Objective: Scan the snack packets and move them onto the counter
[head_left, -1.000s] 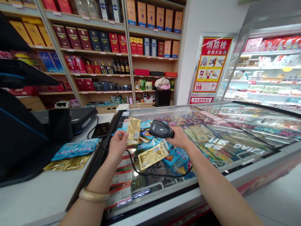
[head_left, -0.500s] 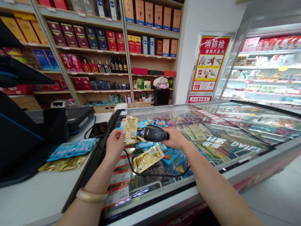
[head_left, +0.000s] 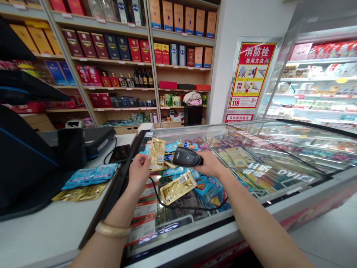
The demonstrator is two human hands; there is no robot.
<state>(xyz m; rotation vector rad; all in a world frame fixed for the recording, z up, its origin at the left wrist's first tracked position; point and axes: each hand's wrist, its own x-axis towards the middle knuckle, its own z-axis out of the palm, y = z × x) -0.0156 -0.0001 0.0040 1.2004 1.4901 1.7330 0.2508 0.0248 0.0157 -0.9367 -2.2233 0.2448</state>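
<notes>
My left hand (head_left: 139, 170) pinches the lower left edge of a gold packet (head_left: 157, 152), whose barcode faces up. My right hand (head_left: 209, 163) is wrapped round the handle of a black barcode scanner (head_left: 186, 156), whose head points left toward that packet. Below the scanner a second gold packet (head_left: 178, 187) lies on the freezer's glass top. Blue packets (head_left: 206, 186) are spread around and under both gold ones. The scanner's black cable (head_left: 192, 208) loops across the glass in front of them.
On the white counter (head_left: 55, 227) at left lie blue packets (head_left: 89, 175) over gold packets (head_left: 80, 191), near a dark monitor stand (head_left: 22, 160) and a phone (head_left: 121, 153). The glass-topped freezer (head_left: 281, 201) stretches right. Shelves of boxes and bottles stand behind.
The whole view has shifted slightly, with things appearing a little further right. Both hands keep their holds on the gold packet and the scanner.
</notes>
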